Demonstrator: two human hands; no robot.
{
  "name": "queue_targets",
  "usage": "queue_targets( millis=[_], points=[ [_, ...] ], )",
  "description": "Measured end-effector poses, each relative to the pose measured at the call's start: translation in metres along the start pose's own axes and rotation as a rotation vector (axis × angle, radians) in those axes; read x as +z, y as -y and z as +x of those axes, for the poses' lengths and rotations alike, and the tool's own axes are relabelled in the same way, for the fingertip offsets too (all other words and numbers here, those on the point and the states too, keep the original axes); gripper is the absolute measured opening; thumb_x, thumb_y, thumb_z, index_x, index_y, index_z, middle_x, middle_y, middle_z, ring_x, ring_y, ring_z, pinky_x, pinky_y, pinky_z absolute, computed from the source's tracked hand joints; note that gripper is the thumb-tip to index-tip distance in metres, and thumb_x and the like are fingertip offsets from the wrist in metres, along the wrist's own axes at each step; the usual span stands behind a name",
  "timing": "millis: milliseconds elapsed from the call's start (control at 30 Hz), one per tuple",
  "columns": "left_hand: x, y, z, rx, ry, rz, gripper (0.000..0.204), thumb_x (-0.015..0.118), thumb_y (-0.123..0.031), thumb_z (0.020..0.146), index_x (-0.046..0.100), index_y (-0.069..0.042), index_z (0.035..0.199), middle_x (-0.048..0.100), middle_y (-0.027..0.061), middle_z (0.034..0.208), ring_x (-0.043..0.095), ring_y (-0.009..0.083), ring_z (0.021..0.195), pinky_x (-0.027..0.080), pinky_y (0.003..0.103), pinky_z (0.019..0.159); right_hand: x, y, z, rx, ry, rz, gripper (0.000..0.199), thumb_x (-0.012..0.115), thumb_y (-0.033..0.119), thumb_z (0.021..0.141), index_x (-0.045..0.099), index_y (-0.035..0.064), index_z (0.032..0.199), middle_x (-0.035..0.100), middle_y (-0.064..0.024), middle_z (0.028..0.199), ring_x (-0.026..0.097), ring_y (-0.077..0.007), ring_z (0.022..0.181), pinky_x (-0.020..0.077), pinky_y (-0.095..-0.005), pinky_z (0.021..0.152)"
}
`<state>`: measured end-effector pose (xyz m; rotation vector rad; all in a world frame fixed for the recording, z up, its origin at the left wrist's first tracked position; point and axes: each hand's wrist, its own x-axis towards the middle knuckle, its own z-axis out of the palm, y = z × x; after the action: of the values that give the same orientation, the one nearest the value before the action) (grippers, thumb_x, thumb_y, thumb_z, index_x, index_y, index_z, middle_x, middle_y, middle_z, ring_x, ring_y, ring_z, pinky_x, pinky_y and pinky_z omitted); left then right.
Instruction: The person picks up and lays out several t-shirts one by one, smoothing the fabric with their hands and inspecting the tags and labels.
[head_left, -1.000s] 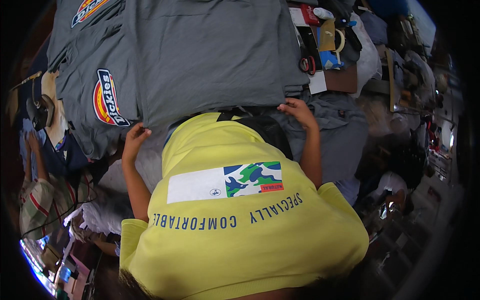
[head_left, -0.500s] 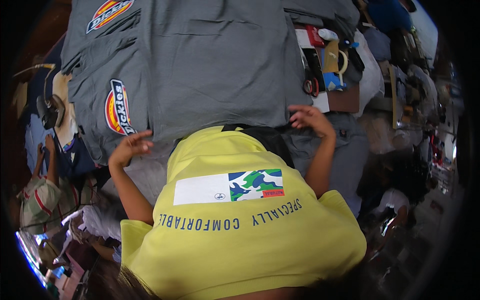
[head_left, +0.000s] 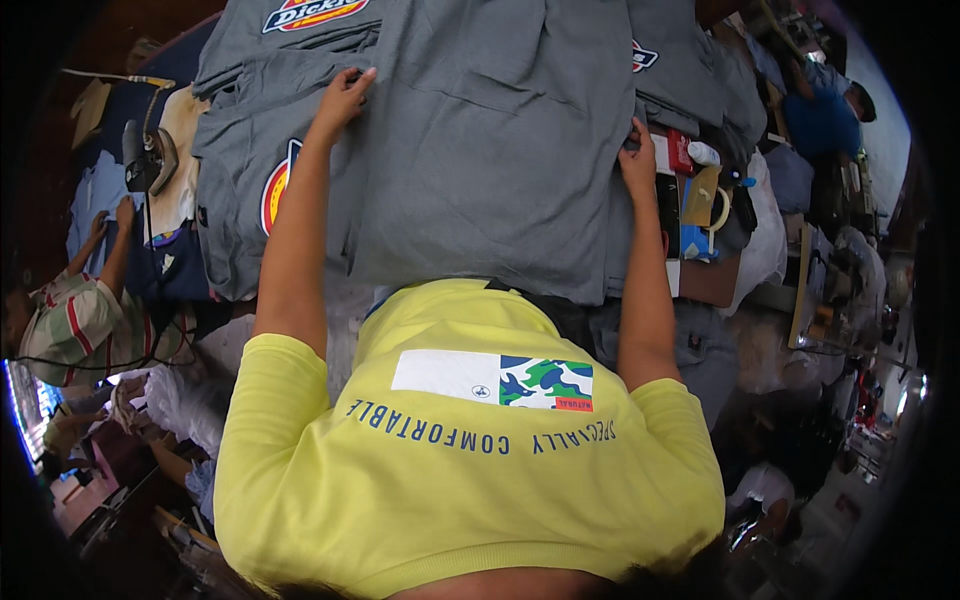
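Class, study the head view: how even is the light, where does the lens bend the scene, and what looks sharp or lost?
Head view: soft, even light on the grey garment, no hard shadows or glare; left hand and right hand resting on it look sharp; fisheye bends the table edges toward a black rim; the right margin, with a pale bag, turns cluttered and hazy.

Just past the right hand point(head_left: 637, 160) fingers: a small red packet point(head_left: 680, 152) and a blue one point(head_left: 695, 243) lower down.
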<state>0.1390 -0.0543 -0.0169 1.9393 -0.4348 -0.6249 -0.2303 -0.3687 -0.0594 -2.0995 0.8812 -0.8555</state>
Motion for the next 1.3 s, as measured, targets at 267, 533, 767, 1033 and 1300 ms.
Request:
queue_targets(
  millis=[267, 533, 767, 1033, 1300],
  points=[
    [-0.011, 0.011, 0.028, 0.091, -0.253, -0.031, 0.055, 0.058, -0.043, 0.080, 0.050, 0.000, 0.114, 0.055, 0.0160, 0.107, 0.053, 0.0232, 0.099, 0.042, 0.034, 0.082, 0.014, 0.020, 0.018, -0.103, -0.359, 0.133, 0.034, 0.047, -0.003, 0.071, 0.057, 0.0036, 0.103, 0.058, -0.0107, 0.098, 0.056, -0.0217, 0.087, 0.0429, -0.0293, 0.078],
    [-0.050, -0.005, -0.043, -0.012, -0.148, -0.388, 0.036, 0.065, -0.024, 0.078, 0.045, -0.010, 0.104, 0.055, 0.0055, 0.082, 0.054, 0.0136, 0.071, 0.044, 0.027, 0.060, -0.052, 0.021, -0.014, 0.546, -0.290, 1.080, 0.019, 0.044, 0.006, 0.080, 0.052, 0.0081, 0.096, 0.055, -0.0084, 0.097, 0.052, -0.0214, 0.089, 0.0438, -0.0383, 0.078],
    [-0.124, -0.052, -0.200, 0.168, -0.034, -0.481, 0.019, 0.060, -0.009, 0.079, 0.055, -0.001, 0.096, 0.052, -0.0015, 0.080, 0.047, 0.0051, 0.070, 0.036, 0.018, 0.063, -0.149, 0.127, -0.093, 0.251, -0.033, 1.119, 0.031, 0.051, 0.001, 0.081, 0.045, 0.0001, 0.112, 0.053, -0.0107, 0.104, 0.052, -0.0195, 0.097, 0.0395, -0.0323, 0.089],
    [-0.156, -0.039, -0.267, 0.227, 0.023, -0.400, 0.027, 0.064, -0.004, 0.071, 0.058, 0.005, 0.096, 0.053, 0.0051, 0.094, 0.049, 0.0116, 0.090, 0.035, 0.021, 0.079, -0.219, 0.149, -0.150, 0.436, 0.021, 0.598, 0.024, 0.051, -0.007, 0.073, 0.055, -0.0052, 0.097, 0.054, -0.0073, 0.097, 0.053, -0.0112, 0.082, 0.0399, -0.0207, 0.074],
    [-0.153, -0.054, -0.284, 0.352, -0.102, -0.048, 0.045, 0.043, 0.016, 0.058, 0.059, 0.005, 0.099, 0.054, 0.0052, 0.095, 0.051, 0.0113, 0.089, 0.036, 0.020, 0.080, -0.205, 0.153, -0.160, 0.301, -0.061, 0.695, 0.020, 0.054, -0.004, 0.074, 0.057, -0.0043, 0.094, 0.053, -0.0063, 0.090, 0.053, -0.0105, 0.076, 0.0399, -0.0197, 0.069]
  ],
)
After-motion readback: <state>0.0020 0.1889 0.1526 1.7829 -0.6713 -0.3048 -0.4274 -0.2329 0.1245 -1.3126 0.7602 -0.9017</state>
